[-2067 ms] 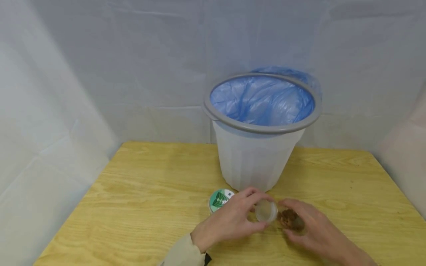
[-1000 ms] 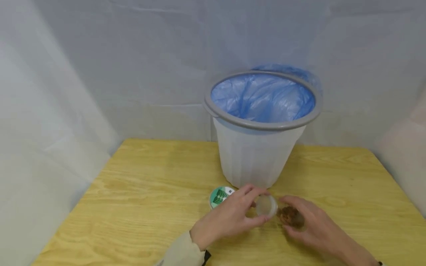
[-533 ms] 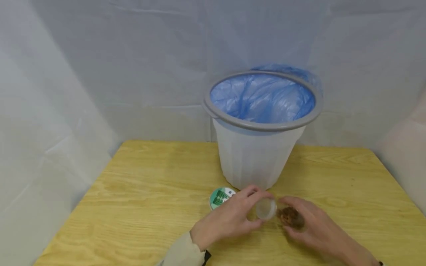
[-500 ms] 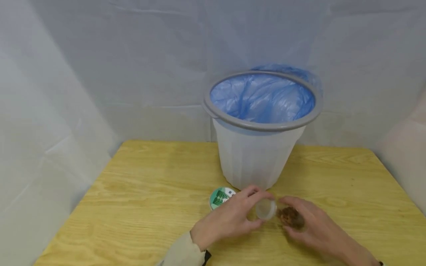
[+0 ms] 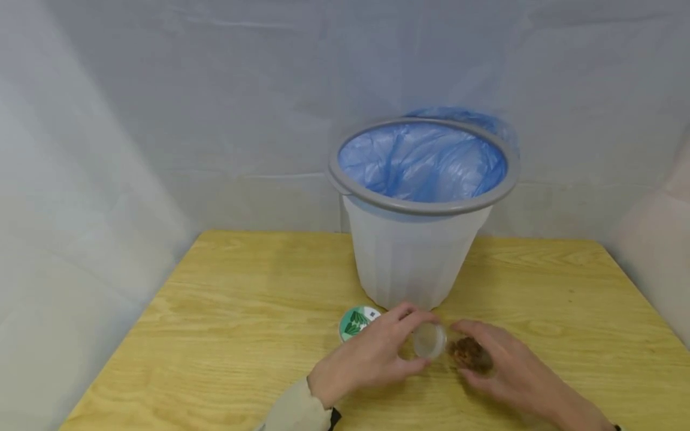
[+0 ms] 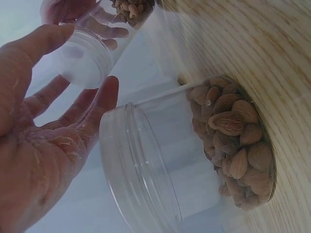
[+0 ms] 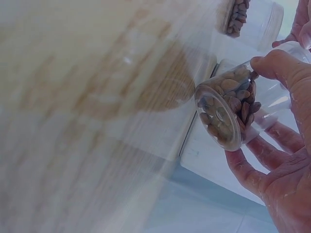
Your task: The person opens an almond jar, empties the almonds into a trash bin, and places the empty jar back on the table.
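A clear plastic jar point(image 7: 265, 92) with almonds point(image 5: 470, 354) at its base is held tilted just over the tabletop. My right hand point(image 5: 509, 365) grips its almond-filled end, thumb on one side and fingers on the other. At the other end, my left hand point(image 5: 377, 344) pinches the clear round end point(image 6: 82, 58) between thumb and fingers. Left of this hand, a second clear jar point(image 6: 160, 160) of almonds stands upright on the table. A green-and-white label point(image 5: 357, 323) with leaf shapes shows on its top in the head view, the rest hidden by my left hand.
Right behind both hands stands a white bin point(image 5: 415, 251) with a grey rim, lined with a blue bag point(image 5: 426, 161). The light wooden table point(image 5: 237, 335) reaches back to grey sheeting point(image 5: 215, 108), with more sheeting on both sides.
Both hands keep nearly the same places on the jar. Its clear round end shows at a slightly different angle between the left fingers. The head view shifts a little.
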`<state>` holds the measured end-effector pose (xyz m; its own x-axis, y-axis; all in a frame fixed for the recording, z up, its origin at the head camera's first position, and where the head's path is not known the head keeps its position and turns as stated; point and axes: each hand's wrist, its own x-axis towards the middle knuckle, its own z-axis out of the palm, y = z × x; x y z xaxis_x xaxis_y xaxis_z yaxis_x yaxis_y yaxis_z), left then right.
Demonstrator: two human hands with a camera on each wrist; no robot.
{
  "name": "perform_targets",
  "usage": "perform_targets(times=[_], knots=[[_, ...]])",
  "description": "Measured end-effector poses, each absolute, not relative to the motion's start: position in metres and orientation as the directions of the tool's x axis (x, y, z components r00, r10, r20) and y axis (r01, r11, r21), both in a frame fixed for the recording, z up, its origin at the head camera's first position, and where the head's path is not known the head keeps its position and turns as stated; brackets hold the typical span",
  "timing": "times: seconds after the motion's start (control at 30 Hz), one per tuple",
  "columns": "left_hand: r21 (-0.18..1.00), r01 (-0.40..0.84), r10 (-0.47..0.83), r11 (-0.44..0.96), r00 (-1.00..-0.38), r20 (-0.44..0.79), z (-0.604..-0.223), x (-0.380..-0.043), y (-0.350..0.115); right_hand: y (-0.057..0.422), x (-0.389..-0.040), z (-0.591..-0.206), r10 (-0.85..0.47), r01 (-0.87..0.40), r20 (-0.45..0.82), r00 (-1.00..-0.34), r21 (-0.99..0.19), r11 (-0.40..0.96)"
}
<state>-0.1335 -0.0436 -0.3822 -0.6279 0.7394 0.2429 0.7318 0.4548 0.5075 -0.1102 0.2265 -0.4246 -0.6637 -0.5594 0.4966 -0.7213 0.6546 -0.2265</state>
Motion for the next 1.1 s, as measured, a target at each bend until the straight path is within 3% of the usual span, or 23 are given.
perform_targets(times=[0.53, 0.9, 1.1], knots=[[0.603, 0.615, 0.699, 0.508, -0.704, 0.129, -0.3794, -0.1321, -0.0442, 0.2272, -0.1111, -0.4258, -0.570, -0.755, 0.544, -0.616, -0.200, 0.625], [0.506, 0.654, 0.686, 0.563, -0.711, 0.155, -0.3780, -0.1301, -0.0409, 0.2273, -0.1108, -0.4278, -0.564, -0.755, 0.555, -0.612, -0.197, 0.625], [0.475, 0.698, 0.705, 0.536, -0.680, 0.204, -0.3774, -0.1301, -0.0419, 0.2275, -0.1122, -0.4282, -0.562, -0.765, 0.570, -0.599, -0.199, 0.613]])
